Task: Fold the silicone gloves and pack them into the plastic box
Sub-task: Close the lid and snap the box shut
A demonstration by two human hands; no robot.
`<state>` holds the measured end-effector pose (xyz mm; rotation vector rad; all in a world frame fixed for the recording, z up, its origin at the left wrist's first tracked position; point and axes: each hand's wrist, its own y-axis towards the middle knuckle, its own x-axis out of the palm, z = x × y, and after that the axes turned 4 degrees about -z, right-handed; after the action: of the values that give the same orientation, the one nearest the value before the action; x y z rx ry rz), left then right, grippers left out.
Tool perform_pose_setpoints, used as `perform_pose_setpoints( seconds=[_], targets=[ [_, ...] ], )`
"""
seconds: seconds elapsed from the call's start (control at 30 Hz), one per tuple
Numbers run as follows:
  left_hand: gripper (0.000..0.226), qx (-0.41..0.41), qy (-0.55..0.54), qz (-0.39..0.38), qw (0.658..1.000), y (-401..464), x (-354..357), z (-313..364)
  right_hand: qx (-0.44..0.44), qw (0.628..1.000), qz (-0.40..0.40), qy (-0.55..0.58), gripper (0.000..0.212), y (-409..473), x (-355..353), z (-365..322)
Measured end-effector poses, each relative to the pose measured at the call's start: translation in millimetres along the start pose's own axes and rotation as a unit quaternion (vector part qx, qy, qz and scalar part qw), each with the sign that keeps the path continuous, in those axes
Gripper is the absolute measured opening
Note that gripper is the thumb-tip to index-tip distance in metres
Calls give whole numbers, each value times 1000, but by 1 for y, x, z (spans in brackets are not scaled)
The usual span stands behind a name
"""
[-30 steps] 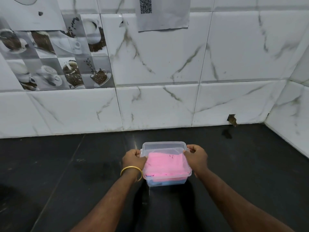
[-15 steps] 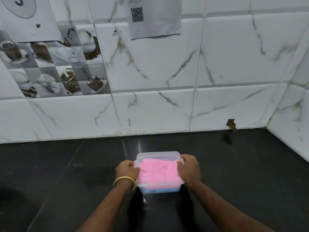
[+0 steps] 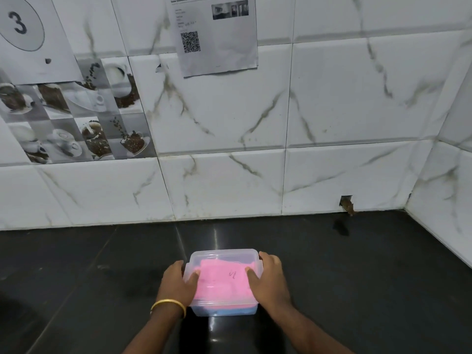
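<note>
A clear plastic box (image 3: 224, 254) stands on the black counter, low in the middle of the head view. A folded pink silicone glove (image 3: 221, 281) fills its top, and a blue glove (image 3: 229, 310) shows through the front wall beneath it. My left hand (image 3: 178, 283), with a gold bangle on the wrist, grips the box's left side, thumb resting on the pink glove. On the right side my right hand (image 3: 268, 279) grips the box the same way, thumb on the pink glove.
The black counter (image 3: 357, 277) ends at a white marble-tiled wall (image 3: 229, 180) behind and another on the right (image 3: 444, 200). A paper with a QR code (image 3: 214, 34) hangs on the wall. A small hole (image 3: 346, 203) sits at the wall's base.
The view has tilted up, so the box and hands sit lower in frame. Both thumbs have moved over the rim onto the pink glove.
</note>
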<state>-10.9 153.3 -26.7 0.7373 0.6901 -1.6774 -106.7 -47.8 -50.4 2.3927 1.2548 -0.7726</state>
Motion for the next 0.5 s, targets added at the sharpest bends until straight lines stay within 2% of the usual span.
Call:
perform_pose_setpoints(
  seconds=[0.07,0.17,0.27,0.37,0.5],
  targets=[
    [70,90,119,5,989,-4,7,4,-44,996,-11,-77,67,2,3,1],
    [76,188,233,-9,954,1,18,10,-123,973,-32,-192,75,11,10,-1],
    [77,175,286,-59,940,12,27,13,-161,949,-75,-261,76,24,20,-6],
    [78,142,304,-88,938,19,33,2,-148,934,-121,-302,78,33,33,-4],
    [77,125,299,-98,941,27,30,-12,-138,927,-119,-328,80,36,48,-1]
  ],
)
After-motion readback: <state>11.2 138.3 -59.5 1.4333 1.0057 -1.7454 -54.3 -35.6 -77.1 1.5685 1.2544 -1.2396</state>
